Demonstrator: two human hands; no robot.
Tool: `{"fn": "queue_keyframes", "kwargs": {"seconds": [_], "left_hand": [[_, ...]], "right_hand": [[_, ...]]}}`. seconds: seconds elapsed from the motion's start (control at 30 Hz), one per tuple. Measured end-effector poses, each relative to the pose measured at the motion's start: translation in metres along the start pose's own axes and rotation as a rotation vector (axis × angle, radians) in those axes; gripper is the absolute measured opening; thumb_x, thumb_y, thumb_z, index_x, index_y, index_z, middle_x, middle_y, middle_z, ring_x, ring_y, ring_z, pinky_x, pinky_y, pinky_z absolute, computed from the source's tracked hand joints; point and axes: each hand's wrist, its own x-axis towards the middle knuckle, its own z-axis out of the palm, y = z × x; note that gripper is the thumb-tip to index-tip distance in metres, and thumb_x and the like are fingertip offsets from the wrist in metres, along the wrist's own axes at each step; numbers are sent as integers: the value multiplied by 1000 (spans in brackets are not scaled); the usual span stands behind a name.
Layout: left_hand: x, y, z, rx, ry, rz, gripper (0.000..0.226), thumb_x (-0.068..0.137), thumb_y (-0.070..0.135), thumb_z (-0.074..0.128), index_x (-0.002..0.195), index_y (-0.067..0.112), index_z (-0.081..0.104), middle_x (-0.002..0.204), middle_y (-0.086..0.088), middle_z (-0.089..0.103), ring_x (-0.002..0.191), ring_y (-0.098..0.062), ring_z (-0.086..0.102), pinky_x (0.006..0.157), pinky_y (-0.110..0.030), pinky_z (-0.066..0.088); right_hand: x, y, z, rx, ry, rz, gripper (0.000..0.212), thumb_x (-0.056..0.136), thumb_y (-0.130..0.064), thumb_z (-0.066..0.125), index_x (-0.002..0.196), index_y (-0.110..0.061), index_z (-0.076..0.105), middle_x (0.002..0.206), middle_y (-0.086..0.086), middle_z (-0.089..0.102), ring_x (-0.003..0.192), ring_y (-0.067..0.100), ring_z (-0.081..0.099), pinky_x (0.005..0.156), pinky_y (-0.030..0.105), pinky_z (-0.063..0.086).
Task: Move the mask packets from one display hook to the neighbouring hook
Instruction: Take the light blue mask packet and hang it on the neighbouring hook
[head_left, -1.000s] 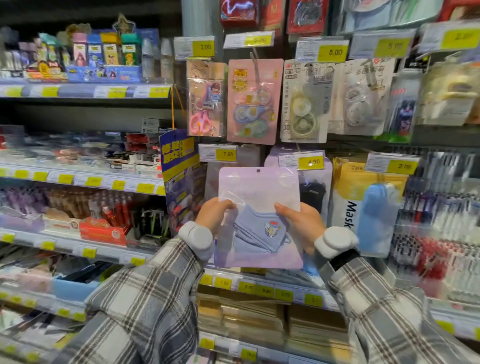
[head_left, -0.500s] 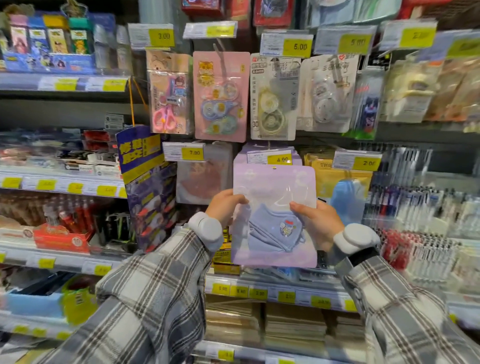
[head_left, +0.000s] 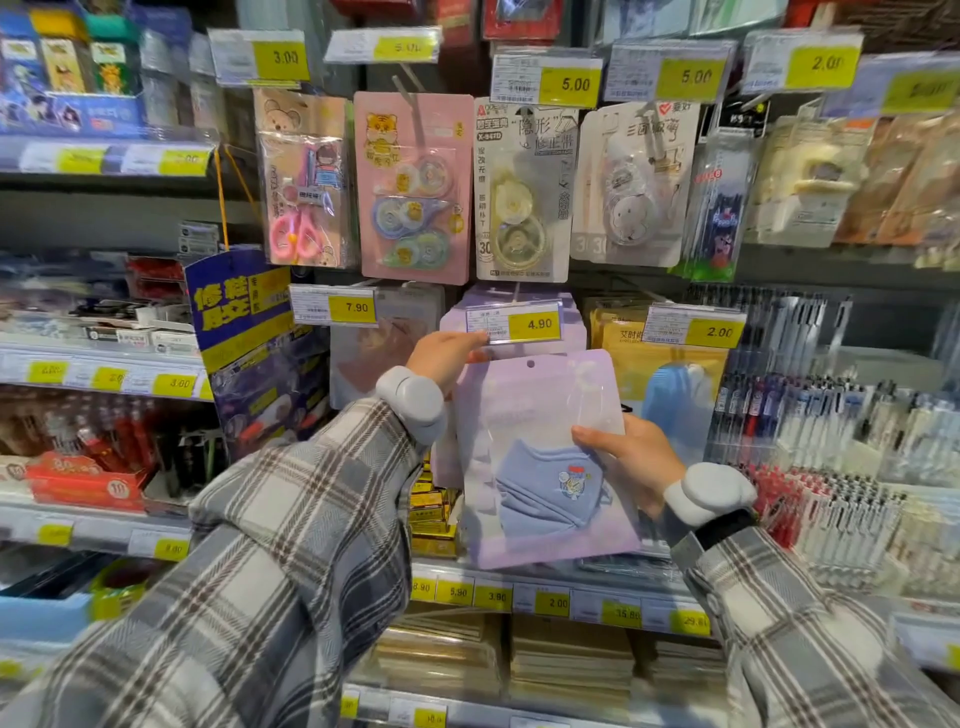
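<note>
A lilac mask packet (head_left: 540, 415) with a blue mask showing through its window hangs tilted in my right hand (head_left: 631, 460), which grips its right edge. The hole at the packet's top sits just below the 4.90 price tag (head_left: 514, 323). My left hand (head_left: 447, 353) is raised to that tag, with thumb and fingers pinched at its lower left corner. More lilac packets (head_left: 454, 325) hang behind the tag on the same hook. To the left, a clear packet with a brownish mask (head_left: 379, 348) hangs behind the 7.90 tag (head_left: 335, 306).
A yellow mask packet (head_left: 623, 353) hangs under a 2.00 tag on the right, with racks of pens (head_left: 831, 415) beyond. Correction tapes (head_left: 413, 187) and scissors hang on hooks above. A blue hanging sign (head_left: 239, 306) is on the left. A shelf edge with price labels (head_left: 550, 597) runs below.
My left hand has let go of the packet's left edge and risen to the 4.90 tag. My right hand alone holds the packet, which has tilted. The view has shifted right.
</note>
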Motion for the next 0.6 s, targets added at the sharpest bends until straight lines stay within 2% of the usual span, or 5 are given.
{"fn": "queue_keyframes", "kwargs": {"seconds": [0.1, 0.27, 0.4, 0.5, 0.6], "left_hand": [[5, -1, 4, 18, 13, 70, 28, 90, 25, 56, 99, 2, 70, 85, -5, 65, 62, -2, 57, 52, -12, 43], [5, 1, 0, 44, 10, 128, 27, 91, 20, 55, 93, -4, 69, 65, 4, 64, 49, 8, 59, 49, 0, 41], [-3, 16, -5, -145, -40, 108, 19, 88, 8, 58, 70, 3, 61, 53, 0, 64, 54, -11, 59, 45, -7, 47], [-3, 27, -8, -115, -27, 126, 24, 89, 14, 58, 66, 6, 58, 58, -2, 61, 43, -4, 58, 42, -7, 44], [-3, 30, -10, -44, -11, 108, 29, 88, 23, 58, 63, 9, 59, 53, 5, 63, 56, -10, 56, 47, -9, 45]], "right_hand": [[2, 0, -1, 1, -15, 0, 24, 82, 2, 62, 106, 0, 61, 90, 7, 66, 75, 14, 63, 59, 13, 53], [5, 3, 2, -27, -31, -1, 21, 82, -1, 64, 103, 0, 63, 100, 16, 67, 80, 20, 64, 71, 23, 54], [9, 3, 6, 7, -31, -19, 17, 81, -1, 65, 97, -7, 64, 105, 17, 67, 89, 26, 64, 77, 28, 52], [16, 2, 10, 18, 1, -30, 17, 79, -3, 68, 95, -8, 66, 108, 16, 68, 95, 27, 65, 86, 34, 52], [20, 0, 16, 23, 5, -45, 15, 79, -3, 68, 90, -13, 66, 108, 16, 69, 94, 26, 66, 88, 35, 51]]}}
